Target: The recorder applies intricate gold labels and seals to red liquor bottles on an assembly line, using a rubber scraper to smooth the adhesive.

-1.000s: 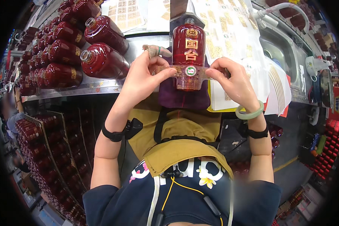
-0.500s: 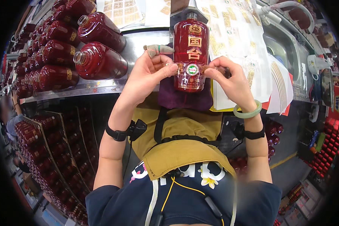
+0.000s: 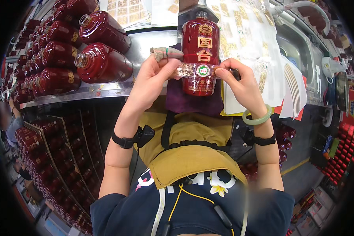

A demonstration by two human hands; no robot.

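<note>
A dark red glass bottle (image 3: 201, 39) with gold lettering lies on a purple cloth (image 3: 192, 105), its neck pointing away from me. Across its lower part runs a clear decal strip (image 3: 203, 70) with gold ornament and a round green-and-white emblem. My left hand (image 3: 155, 78) pinches the strip's left end, which juts past the bottle's side; a grey finger cover (image 3: 166, 53) sits on one finger. At the opposite end, my right hand (image 3: 242, 80) has the strip between thumb and forefinger. Behind these right fingers shows a small dark object, too hidden to name.
Several more red bottles (image 3: 104, 63) lie on the metal counter (image 3: 149, 47) at left. White sheets of gold decals (image 3: 240, 35) spread right of the bottle, beside a metal sink (image 3: 299, 43) with a pale faucet (image 3: 303, 6). Racks of bottles (image 3: 55, 157) stand below left.
My left hand has shifted slightly left, and more of the strip's gold left part shows between its fingers and the emblem. The right hand stays nearly in place.
</note>
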